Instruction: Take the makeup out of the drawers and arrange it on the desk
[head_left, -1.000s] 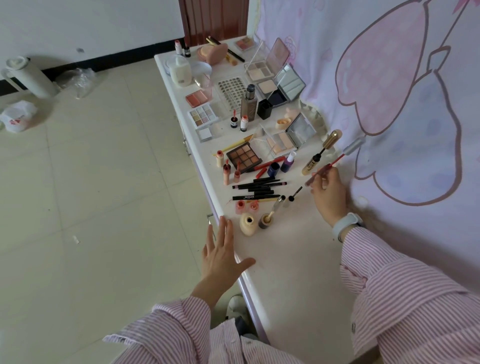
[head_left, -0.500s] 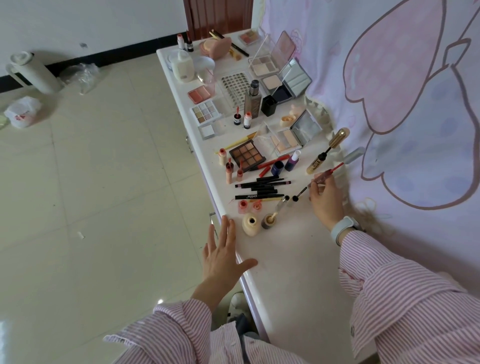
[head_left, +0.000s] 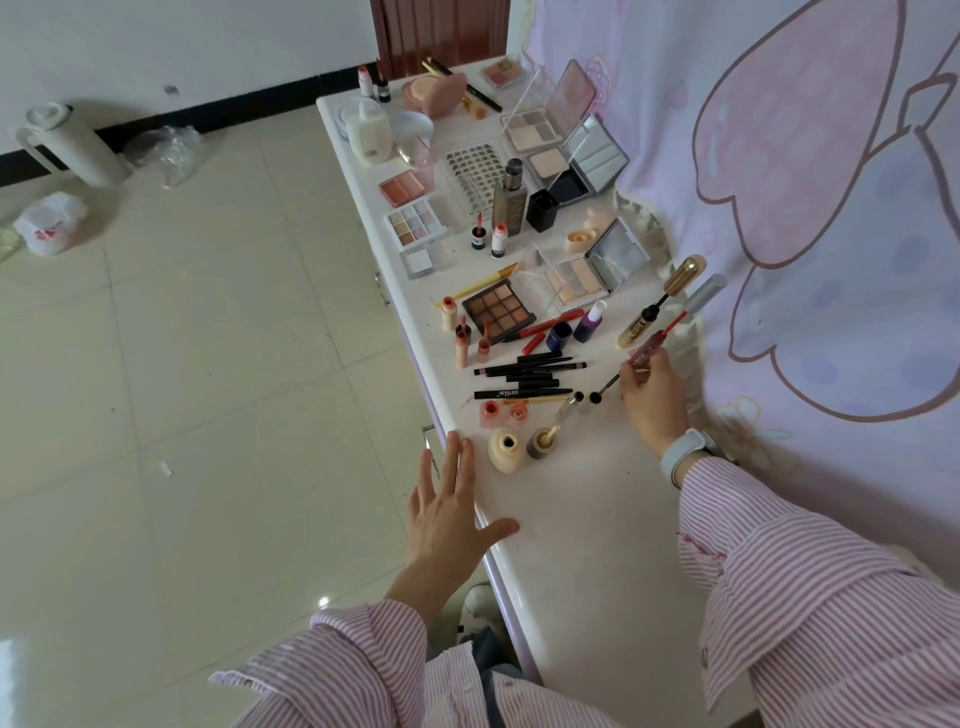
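Most of the makeup already lay spread along the desk (head_left: 587, 545), from the palettes at twelve o'clock down to the row of black pencils (head_left: 524, 376) near the middle, so I judged the job nearly done. My right hand (head_left: 652, 397) gripped a red lip gloss tube (head_left: 655, 340) at two o'clock, not yet set down. My left hand (head_left: 447, 512) rested flat with fingers spread on the desk edge at seven o'clock. Drawers sat hidden below the desktop; I couldn't tell what remained inside.
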